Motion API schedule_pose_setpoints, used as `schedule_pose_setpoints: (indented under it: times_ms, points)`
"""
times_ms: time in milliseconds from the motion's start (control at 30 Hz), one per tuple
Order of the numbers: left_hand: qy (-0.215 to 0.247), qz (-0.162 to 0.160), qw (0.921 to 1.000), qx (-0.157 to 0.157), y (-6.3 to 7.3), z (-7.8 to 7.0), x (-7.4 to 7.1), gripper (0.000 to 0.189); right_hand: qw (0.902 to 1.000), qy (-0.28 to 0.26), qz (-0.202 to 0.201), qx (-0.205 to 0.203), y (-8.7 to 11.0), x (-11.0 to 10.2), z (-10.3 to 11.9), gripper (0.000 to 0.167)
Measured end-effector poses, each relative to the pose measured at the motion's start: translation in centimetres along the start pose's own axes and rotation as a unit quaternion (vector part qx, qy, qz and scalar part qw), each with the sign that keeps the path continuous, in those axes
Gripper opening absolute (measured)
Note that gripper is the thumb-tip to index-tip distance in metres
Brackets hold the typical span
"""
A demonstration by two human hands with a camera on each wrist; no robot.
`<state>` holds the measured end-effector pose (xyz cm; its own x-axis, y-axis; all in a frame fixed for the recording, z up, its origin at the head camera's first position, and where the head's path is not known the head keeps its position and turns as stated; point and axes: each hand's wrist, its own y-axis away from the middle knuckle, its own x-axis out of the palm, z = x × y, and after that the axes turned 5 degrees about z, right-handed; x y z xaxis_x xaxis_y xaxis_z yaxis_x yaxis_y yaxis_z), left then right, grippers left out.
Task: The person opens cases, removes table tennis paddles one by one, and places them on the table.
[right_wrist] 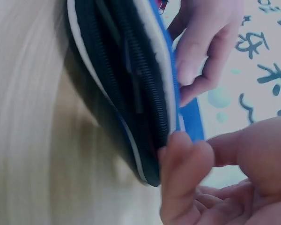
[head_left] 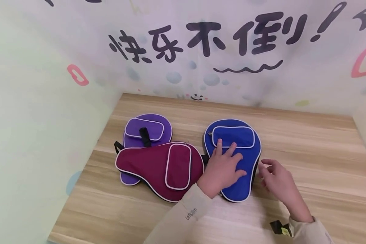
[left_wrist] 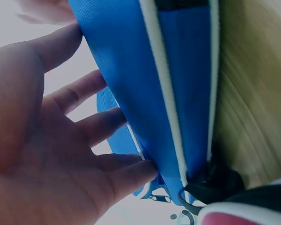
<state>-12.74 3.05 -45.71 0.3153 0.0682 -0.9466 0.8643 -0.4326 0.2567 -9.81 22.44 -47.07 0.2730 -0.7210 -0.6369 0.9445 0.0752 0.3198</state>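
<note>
A blue table tennis bat case point(head_left: 231, 159) with white piping and a zipped front pocket point(head_left: 233, 137) lies in front of me, wide end toward the wall. My left hand point(head_left: 222, 167) rests on it with spread fingers. In the left wrist view its fingertips touch the blue fabric point(left_wrist: 126, 89). At the case's right edge is my right hand point(head_left: 277, 179), finger and thumb pinching that edge. The right wrist view shows the side zipper point(right_wrist: 145, 79) parted, with a dark gap inside. Whether the fingers hold a zip pull is hidden.
To the left a maroon bat case point(head_left: 149, 162) overlaps a purple one point(head_left: 147, 123); both have white piping and black straps. The wooden table point(head_left: 317, 152) meets a printed wall point(head_left: 177, 67) at the back. A small black-and-yellow item point(head_left: 280, 227) sits by the right cuff.
</note>
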Motion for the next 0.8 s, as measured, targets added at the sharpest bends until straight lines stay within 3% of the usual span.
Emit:
schedule_pose_setpoints:
  times_ms: [100,400,600,800]
  points:
    - [0.003,0.002,1.0,-0.004,-0.1,-0.7,-0.1,0.056,0.9984,-0.031,0.044,0.02,-0.7,0.3,-0.6,0.05]
    - [-0.063,-0.019,0.997,-0.039,-0.3,-2.5,0.6,0.071,0.991,-0.114,0.064,0.029,-1.0,1.0,-1.0,0.046]
    - [-0.088,-0.004,0.9939,-0.067,-0.1,-3.9,1.7,0.094,0.9929,-0.089,0.066,0.044,-1.4,1.4,-1.7,0.042]
    - [-0.062,-0.019,0.9959,-0.063,-0.1,-4.1,1.5,0.083,0.9957,-0.05,0.063,0.046,-1.5,1.8,-1.8,0.021]
